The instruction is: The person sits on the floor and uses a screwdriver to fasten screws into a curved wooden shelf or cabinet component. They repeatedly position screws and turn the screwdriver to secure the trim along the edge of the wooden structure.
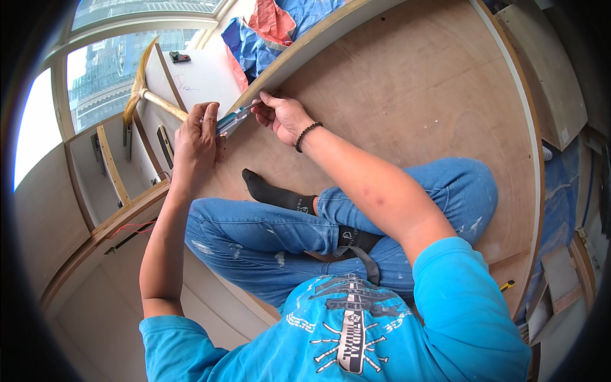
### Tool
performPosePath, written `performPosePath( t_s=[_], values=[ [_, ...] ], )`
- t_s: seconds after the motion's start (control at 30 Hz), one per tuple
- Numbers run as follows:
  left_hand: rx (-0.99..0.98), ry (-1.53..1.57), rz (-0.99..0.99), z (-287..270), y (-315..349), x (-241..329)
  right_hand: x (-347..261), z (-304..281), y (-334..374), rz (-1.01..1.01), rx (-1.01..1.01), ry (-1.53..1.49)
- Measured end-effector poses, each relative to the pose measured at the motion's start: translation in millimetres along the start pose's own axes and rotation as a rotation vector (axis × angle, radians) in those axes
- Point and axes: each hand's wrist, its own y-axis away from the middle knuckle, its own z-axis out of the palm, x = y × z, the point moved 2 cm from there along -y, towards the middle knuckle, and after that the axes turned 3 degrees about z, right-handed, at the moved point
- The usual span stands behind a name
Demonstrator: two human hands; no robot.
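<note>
In my left hand (196, 141) is a screwdriver (234, 119) with a translucent blue handle, its shaft pointing to the right toward the wooden edge. My right hand (284, 119), a dark beaded bracelet at its wrist, is closed about the tip end of the shaft. Whether a screw is also between those fingers is hidden. Both hands are by the raised rim (299, 52) of a curved wooden panel (388, 95). Behind my left hand lies a brush (139, 90) with yellow bristles and a pale wooden handle.
I sit cross-legged on the panel. Blue and red sheeting (270, 32) is heaped past the rim. Open compartments (118, 159) with wooden dividers are at the left under a window. A red wire (132, 228) lies near them. A yellow cutter knife (507, 286) is at the right.
</note>
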Motion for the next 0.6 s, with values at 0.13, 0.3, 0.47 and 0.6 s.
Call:
performPosePath(
  t_s=[0.13,0.3,0.47,0.6],
  values=[
    [0.21,-0.484,0.613,3,21,1,1,-1,-1,-0.02,-0.005,-0.004],
    [0.127,-0.462,0.503,3,13,-12,0,2,1,-0.005,0.008,-0.02],
    [0.034,-0.246,0.193,4,14,-9,0,-1,-1,0.009,0.06,-0.036],
    [0.001,-0.458,0.399,4,39,3,6,-3,-2,-0.003,0.071,0.008]
  ],
)
